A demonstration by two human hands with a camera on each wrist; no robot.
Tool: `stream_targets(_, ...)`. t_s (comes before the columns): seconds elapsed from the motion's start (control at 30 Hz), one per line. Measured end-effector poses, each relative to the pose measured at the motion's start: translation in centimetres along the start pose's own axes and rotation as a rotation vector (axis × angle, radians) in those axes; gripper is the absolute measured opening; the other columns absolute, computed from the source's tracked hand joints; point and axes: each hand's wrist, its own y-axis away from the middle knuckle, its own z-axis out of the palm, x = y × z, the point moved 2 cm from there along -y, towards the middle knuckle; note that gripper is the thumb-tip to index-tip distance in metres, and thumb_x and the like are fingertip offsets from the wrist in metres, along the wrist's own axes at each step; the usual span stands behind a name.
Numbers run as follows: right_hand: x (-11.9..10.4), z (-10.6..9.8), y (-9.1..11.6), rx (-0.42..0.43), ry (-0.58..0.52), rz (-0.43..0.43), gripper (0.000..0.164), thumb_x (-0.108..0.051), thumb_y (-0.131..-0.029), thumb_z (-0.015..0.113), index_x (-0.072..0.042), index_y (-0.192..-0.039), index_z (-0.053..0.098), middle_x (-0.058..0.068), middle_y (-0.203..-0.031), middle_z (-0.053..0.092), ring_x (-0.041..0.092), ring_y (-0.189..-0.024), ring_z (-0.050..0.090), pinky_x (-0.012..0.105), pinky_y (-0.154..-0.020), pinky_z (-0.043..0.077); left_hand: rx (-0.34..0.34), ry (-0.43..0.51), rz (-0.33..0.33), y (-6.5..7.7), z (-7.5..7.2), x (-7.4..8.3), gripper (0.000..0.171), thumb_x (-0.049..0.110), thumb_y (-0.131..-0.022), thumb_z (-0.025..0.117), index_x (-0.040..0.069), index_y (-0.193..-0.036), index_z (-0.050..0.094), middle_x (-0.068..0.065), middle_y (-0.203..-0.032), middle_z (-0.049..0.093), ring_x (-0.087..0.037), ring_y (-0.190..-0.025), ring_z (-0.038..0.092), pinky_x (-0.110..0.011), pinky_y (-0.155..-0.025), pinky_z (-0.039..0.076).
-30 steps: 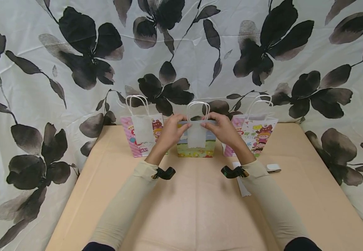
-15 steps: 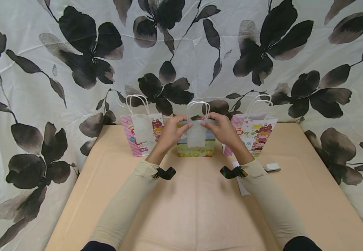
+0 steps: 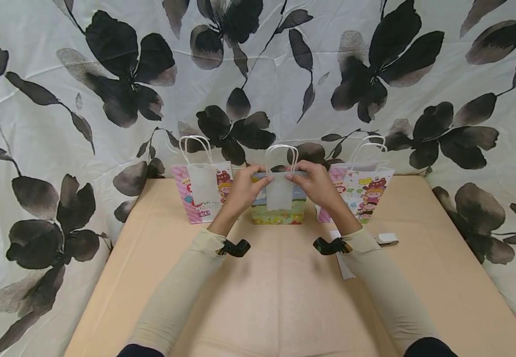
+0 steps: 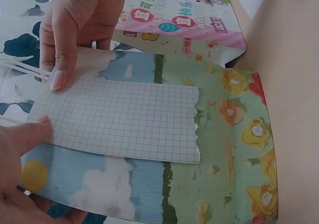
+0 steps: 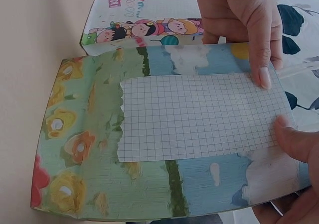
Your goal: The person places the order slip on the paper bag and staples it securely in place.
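In the head view, a small paper gift bag (image 3: 280, 217) with a painted flower meadow and sky stands at the table's back middle, its white twisted handles upright. A torn-edged slip of grid paper (image 4: 124, 119) lies flat against its front, reaching the rim. My left hand (image 3: 242, 191) pinches the rim and slip at the left, thumb in front, fingers behind the bag. My right hand (image 3: 318, 186) pinches them likewise at the right. In the right wrist view, the left hand (image 5: 244, 15) is at the top and the right thumb (image 5: 299, 139) presses the slip's corner.
A pink cartoon gift bag (image 3: 181, 191) with a white paper slip (image 3: 202, 183) stands left. Another pink cartoon bag (image 3: 371, 193) stands right. A white paper strip (image 3: 346, 267) and a small white object (image 3: 387, 238) lie near the right forearm. A floral cloth (image 3: 285, 89) hangs behind the table.
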Motion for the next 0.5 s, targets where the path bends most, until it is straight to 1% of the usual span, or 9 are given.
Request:
stream_targets(0.23,0.0,-0.1,0.3,0.013,0.023,0.009,0.018,-0.019,-0.095,0.074,-0.01,-0.11,0.074,0.006,-0.111,0.071,0.023,-0.093,0.066,0.044,-0.085,0.058,-0.004,0.009,-0.02,0.0,0.1,-0.2,0.021,0.019,-0.097,0.071,0.009,-0.114,0.073,-0.006,-0.121,0.071,-0.022,-0.114,0.064,-0.044,-0.104,0.049)
stream_targets(0.33,-0.3,-0.3,0.6,0.038,0.05,-0.017,0.018,-0.02,-0.094,0.074,-0.01,-0.109,0.074,0.005,-0.109,0.071,0.02,-0.09,0.065,0.039,-0.081,0.058,-0.004,0.003,-0.019,0.1,0.1,-0.2,0.02,0.02,-0.097,0.071,0.009,-0.114,0.073,-0.006,-0.122,0.07,-0.023,-0.114,0.064,-0.045,-0.103,0.05)
stream_targets(0.43,-0.7,-0.6,0.9,0.07,0.082,-0.054,0.017,-0.018,-0.094,0.074,-0.009,-0.109,0.075,0.004,-0.107,0.07,0.02,-0.086,0.061,0.034,-0.075,0.054,0.001,0.004,-0.016,0.1,0.1,-0.2,0.021,0.02,-0.097,0.071,0.009,-0.114,0.073,-0.007,-0.124,0.07,-0.023,-0.117,0.063,-0.045,-0.104,0.049)
stream_targets(0.5,-1.1,-0.9,1.3,0.088,0.102,-0.068,0.018,-0.017,-0.094,0.074,-0.009,-0.11,0.075,0.004,-0.107,0.069,0.02,-0.088,0.061,0.033,-0.077,0.054,0.002,0.01,-0.014,0.1,0.1,-0.3,0.02,0.02,-0.097,0.071,0.008,-0.114,0.073,-0.007,-0.124,0.07,-0.023,-0.117,0.063,-0.046,-0.104,0.049)
